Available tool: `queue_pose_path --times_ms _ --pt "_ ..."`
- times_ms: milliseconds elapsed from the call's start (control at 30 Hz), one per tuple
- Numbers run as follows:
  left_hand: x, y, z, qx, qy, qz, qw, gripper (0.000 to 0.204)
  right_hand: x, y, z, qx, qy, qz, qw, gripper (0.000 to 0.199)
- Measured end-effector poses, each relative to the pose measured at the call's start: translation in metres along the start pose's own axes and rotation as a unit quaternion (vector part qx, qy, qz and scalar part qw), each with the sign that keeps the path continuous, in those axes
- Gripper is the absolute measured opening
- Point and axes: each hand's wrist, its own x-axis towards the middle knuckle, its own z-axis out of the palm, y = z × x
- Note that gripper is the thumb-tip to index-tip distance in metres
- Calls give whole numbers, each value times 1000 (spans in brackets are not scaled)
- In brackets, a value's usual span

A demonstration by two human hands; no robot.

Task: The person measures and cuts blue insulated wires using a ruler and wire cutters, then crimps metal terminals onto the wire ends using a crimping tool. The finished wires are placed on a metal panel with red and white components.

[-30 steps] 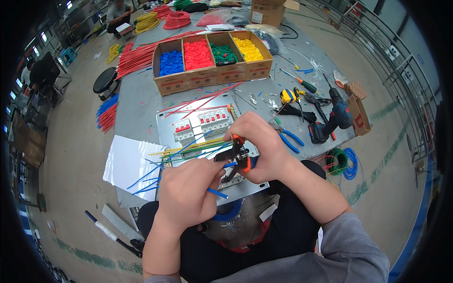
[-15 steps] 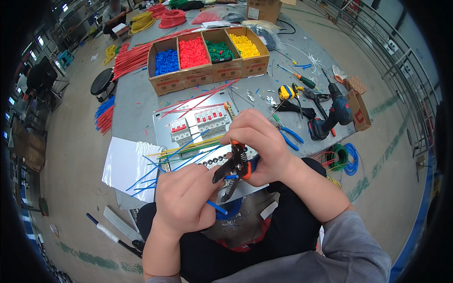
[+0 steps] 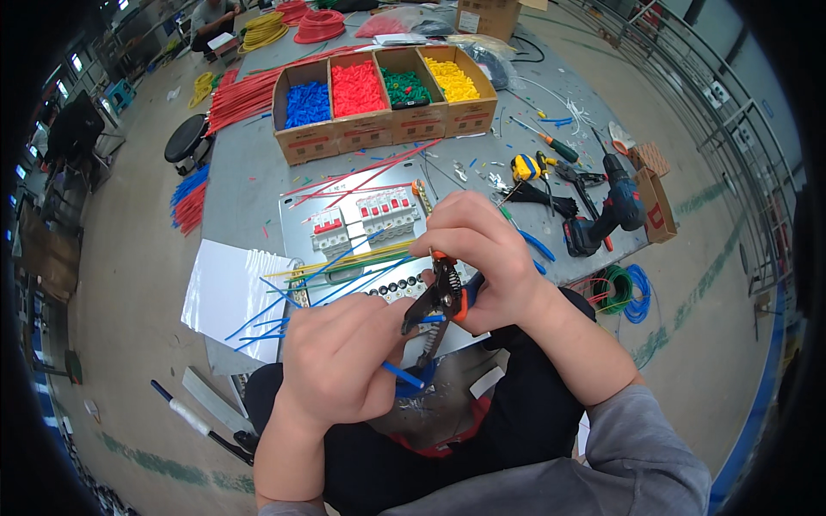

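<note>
Pliers, orange-handled, gripped in right hand; left hand at 7 o'clock pinches thin blue wire into their jaws.

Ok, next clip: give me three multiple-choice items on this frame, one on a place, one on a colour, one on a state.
1. Where does the cordless drill lie?
A. On the table, right of the hands
B. In the cardboard tray
C. On the floor by the stool

2. What colour is the wire in the left hand?
A. Yellow
B. Blue
C. Green

3. What is the right hand doing?
A. Resting flat on the table
B. Gripping the wire stripper
C. Hanging empty in the air

Answers:
1 A, the drill lies near the table's right edge beside the hand tools.
2 B, a short blue piece sticks out between the left fingers.
3 B, its fingers wrap the orange-handled stripper, whose head meets the blue wire.
</note>
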Motion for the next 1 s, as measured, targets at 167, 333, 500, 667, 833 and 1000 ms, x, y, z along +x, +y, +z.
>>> queue_pose_path --times_ms 167,333,500,667,833,1000 --pt "-1 -1 0 4 -10 3 1000 41 1 0 -1 -5 -4 -1 1000 35" --pt "0 -1 0 10 0 6 1000 41 1 -1 1 -1 -5 -1 1000 35" --pt "2 -2 1 22 5 12 1000 42 -2 2 3 1 -2 -2 1000 49" --pt "3 1 -2 7 1 5 1000 43 -4 2 5 -27 36 -18 999 44" --pt "3 4 -1 31 24 -1 999 42 -2 3 11 -97 111 -53 988 25" --pt "2 -5 5 121 55 -41 990 36 -4 -14 29 7 57 143 988 30"
